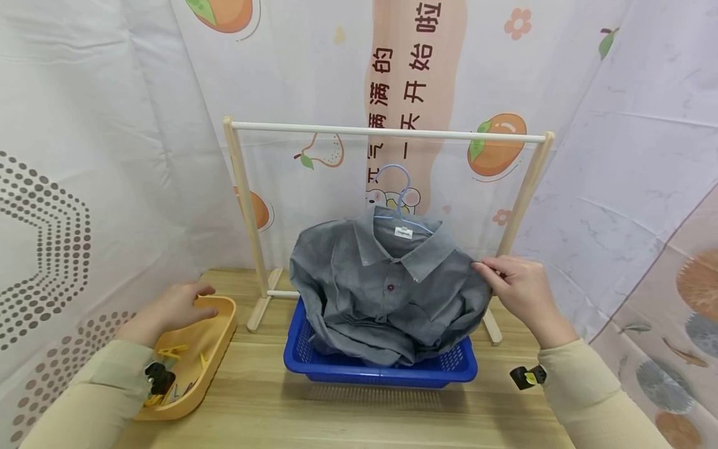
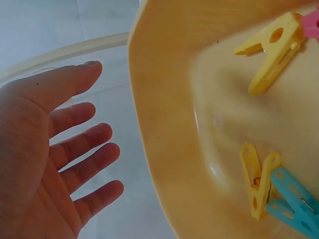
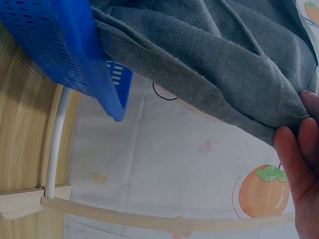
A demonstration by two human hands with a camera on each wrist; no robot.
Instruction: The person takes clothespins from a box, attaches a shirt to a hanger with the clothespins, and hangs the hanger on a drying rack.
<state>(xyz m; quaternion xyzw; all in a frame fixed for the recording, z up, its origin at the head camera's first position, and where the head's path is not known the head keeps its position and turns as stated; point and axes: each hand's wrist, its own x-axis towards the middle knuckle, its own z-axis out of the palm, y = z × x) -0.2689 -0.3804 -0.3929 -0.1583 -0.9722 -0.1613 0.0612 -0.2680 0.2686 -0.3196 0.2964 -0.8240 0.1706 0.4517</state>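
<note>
A grey collared shirt (image 1: 359, 280) is on a light blue hanger (image 1: 405, 187), whose hook rises above the collar, apart from the rail. The shirt's lower part lies bunched in a blue basket (image 1: 381, 376). My right hand (image 1: 524, 290) pinches the shirt's shoulder at the right side, between thumb and fingers; the right wrist view shows the grey cloth (image 3: 214, 69) at the fingertips. My left hand (image 1: 176, 305) is over the yellow tray (image 1: 215, 368) at the left, fingers spread and holding nothing. In the left wrist view, yellow clothespins (image 2: 279, 47) and a teal clothespin (image 2: 299, 199) lie in that tray.
A wooden rack (image 1: 247, 206) with a white top rail (image 1: 336, 130) stands behind the basket. Its feet rest on the wooden table (image 1: 252, 399). Printed curtains (image 1: 314, 68) hang at the back and on both sides.
</note>
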